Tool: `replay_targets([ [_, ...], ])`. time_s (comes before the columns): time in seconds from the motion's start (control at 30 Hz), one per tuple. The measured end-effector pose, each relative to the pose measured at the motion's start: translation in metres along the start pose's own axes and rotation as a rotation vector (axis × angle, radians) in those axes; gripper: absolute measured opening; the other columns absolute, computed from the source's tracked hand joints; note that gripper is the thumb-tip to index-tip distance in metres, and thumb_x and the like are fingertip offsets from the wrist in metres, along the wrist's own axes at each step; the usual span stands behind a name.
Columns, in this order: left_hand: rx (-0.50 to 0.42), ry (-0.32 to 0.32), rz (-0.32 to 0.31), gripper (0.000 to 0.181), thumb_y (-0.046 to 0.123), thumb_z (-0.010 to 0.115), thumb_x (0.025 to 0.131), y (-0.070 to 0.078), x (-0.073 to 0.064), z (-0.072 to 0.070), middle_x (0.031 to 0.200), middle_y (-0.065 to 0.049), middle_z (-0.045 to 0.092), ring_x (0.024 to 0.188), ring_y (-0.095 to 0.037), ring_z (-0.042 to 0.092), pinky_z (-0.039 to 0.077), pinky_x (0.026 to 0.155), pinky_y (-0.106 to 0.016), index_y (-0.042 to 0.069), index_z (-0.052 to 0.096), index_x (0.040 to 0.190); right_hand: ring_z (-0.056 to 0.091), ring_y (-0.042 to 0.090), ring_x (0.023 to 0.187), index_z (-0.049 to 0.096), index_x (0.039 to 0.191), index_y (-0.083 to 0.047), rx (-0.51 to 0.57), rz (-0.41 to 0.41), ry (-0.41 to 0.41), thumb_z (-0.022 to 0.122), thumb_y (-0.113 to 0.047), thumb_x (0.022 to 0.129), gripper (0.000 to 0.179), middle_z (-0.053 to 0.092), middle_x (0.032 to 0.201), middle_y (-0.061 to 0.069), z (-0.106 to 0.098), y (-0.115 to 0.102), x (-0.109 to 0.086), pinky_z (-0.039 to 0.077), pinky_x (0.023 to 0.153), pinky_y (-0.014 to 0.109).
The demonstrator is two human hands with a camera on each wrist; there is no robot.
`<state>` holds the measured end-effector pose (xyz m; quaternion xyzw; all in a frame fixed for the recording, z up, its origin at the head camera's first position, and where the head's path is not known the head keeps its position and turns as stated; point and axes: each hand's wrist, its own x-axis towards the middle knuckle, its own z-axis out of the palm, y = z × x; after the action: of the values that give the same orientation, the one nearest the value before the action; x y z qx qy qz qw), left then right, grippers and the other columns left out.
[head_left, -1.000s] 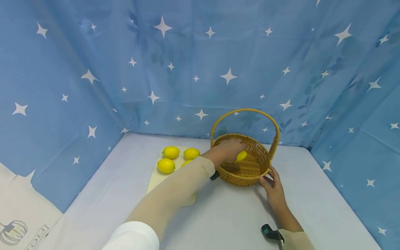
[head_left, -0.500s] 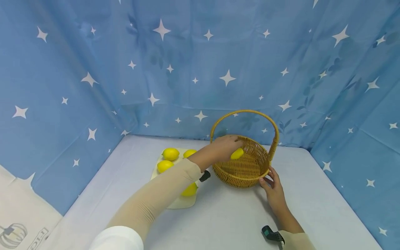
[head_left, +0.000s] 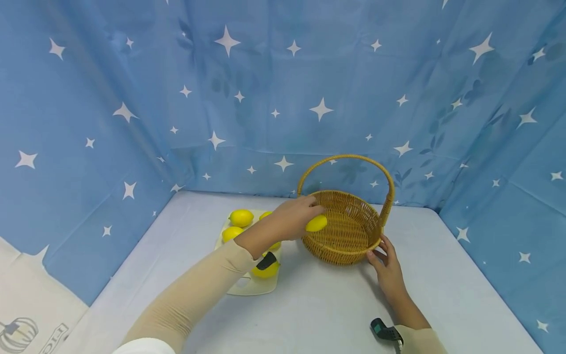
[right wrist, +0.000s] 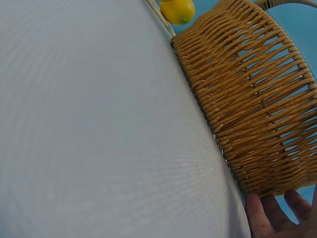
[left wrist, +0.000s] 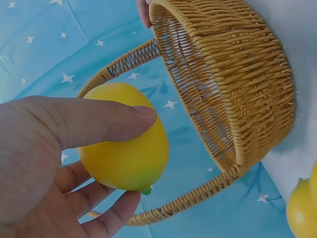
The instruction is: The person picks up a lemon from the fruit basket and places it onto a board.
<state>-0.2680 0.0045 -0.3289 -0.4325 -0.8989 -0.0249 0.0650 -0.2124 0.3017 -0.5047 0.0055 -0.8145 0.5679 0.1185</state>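
My left hand [head_left: 294, 217] holds a yellow lemon [head_left: 316, 223] over the left rim of a brown wicker basket [head_left: 340, 250]. In the left wrist view the thumb lies across this lemon [left wrist: 129, 163], with the fingers on its other side and its green tip showing. The basket's inside, as far as it shows, has no fruit in it. At the basket's right front side, my right hand [head_left: 390, 275] rests against the outer wall with thumb and fingers spread. The right wrist view shows its fingertips touching the woven wall [right wrist: 247, 109] low down.
Several lemons [head_left: 241, 218] lie on a pale cutting board [head_left: 252, 290] left of the basket, partly hidden by my left arm. The basket's tall arched handle [head_left: 349, 156] stands upright. A white cloth covers the table [head_left: 318, 314], and a blue starry curtain [head_left: 265, 73] hangs behind.
My left hand has drawn back leftward from inside the basket to its left rim, with the lemon still in its grip. My right hand and the basket have stayed in place.
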Motion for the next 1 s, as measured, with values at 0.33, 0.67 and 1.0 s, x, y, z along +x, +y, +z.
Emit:
replay_targets([
  [0.33, -0.09, 0.051, -0.017, 0.062, -0.007, 0.069, 0.083, -0.011, -0.034, 0.008, 0.116, 0.001, 0.051, 0.104, -0.016, 0.048, 0.047, 0.081, -0.029, 0.023, 0.056, 0.136, 0.033, 0.042, 0.135, 0.008, 0.158, -0.025, 0.001, 0.011, -0.001, 0.055, -0.038, 0.099, 0.076, 0.021, 0.155, 0.019, 0.0, 0.0, 0.001, 0.033, 0.1, 0.064],
  [0.67, -0.129, 0.092, -0.036, 0.064, -0.009, 0.067, 0.077, -0.031, -0.064, 0.019, 0.113, 0.001, 0.05, 0.096, -0.015, 0.047, 0.046, 0.076, -0.028, 0.025, 0.061, 0.131, 0.034, 0.039, 0.135, 0.008, 0.158, -0.027, -0.007, 0.012, 0.005, 0.056, -0.039, 0.099, 0.076, 0.022, 0.154, 0.017, -0.001, 0.0, 0.001, 0.035, 0.101, 0.058],
  [1.0, -0.122, 0.144, -0.043, 0.061, 0.006, 0.08, 0.079, -0.05, -0.097, 0.03, 0.126, -0.003, 0.051, 0.11, -0.019, 0.05, 0.047, 0.088, -0.031, 0.027, 0.061, 0.133, 0.035, 0.039, 0.134, 0.008, 0.158, -0.028, -0.024, 0.005, -0.002, 0.055, -0.04, 0.099, 0.076, 0.023, 0.154, 0.017, 0.0, 0.001, 0.001, 0.04, 0.1, 0.05],
])
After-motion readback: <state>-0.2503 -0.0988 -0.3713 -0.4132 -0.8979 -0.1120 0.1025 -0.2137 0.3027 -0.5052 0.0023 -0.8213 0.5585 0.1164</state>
